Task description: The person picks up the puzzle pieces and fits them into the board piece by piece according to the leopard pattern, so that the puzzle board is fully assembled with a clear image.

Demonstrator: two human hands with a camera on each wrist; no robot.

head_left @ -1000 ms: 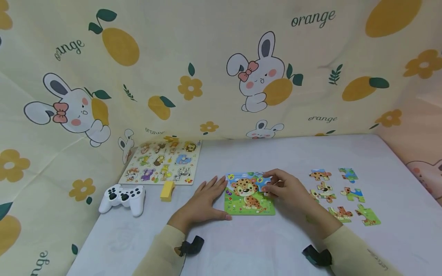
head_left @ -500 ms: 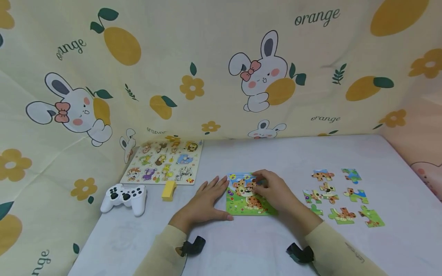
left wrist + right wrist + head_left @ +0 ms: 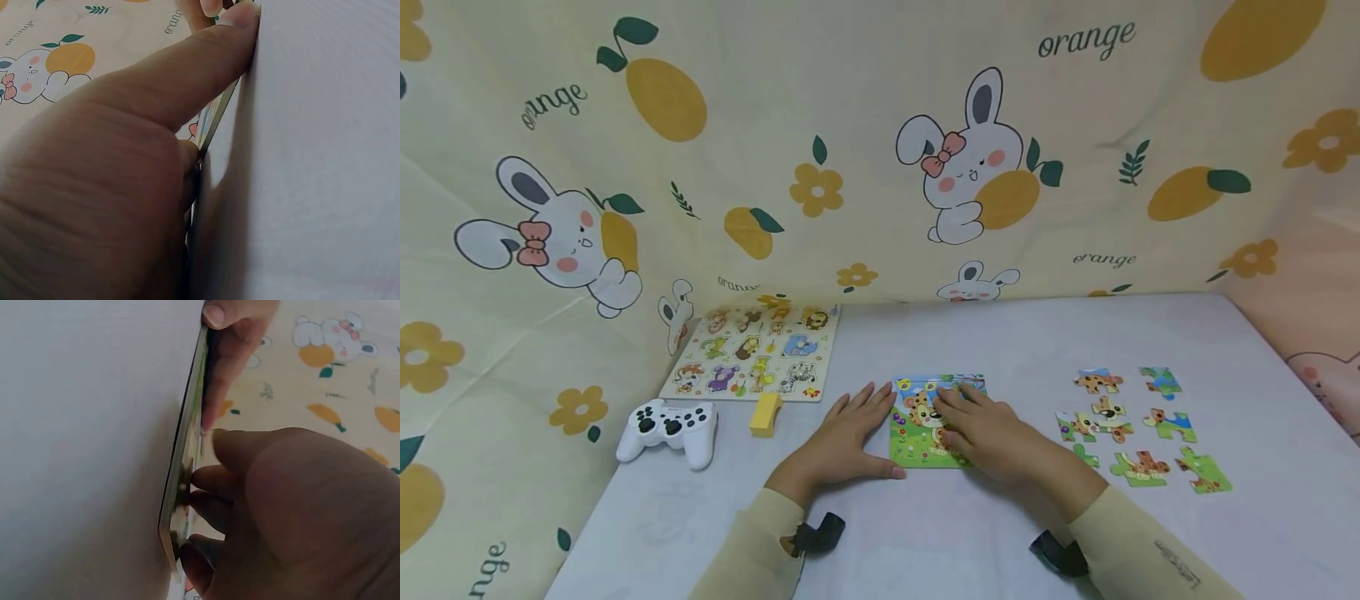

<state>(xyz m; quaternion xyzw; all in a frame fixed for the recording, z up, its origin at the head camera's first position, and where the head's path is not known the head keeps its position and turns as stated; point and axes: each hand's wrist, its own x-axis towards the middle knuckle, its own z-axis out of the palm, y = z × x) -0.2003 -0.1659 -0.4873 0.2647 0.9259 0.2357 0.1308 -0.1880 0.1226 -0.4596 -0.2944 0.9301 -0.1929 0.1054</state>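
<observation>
A green and blue leopard puzzle board (image 3: 904,454) lies flat on the table between both hands. My left hand (image 3: 844,440) rests along its left side, fingers stretched out and thumb at the lower left corner. My right hand (image 3: 996,437) lies over the board's right part, its fingers spread and their tips pressing on the picture. The right wrist view shows those fingertips touching the board's face (image 3: 181,506) with nothing pinched. What lies under the right fingers is mostly hidden, including the puzzle piece just set there.
Several loose jigsaw pieces (image 3: 1138,468) lie in rows on the right of the white table (image 3: 880,542). To the left are a white game controller (image 3: 667,433), a yellow block (image 3: 765,415) and an animal puzzle board (image 3: 752,354). A printed cloth (image 3: 850,100) hangs behind.
My right hand has moved left over the board with a puzzle piece, let go of it, and spread its fingers on the picture. My left hand has stayed in place.
</observation>
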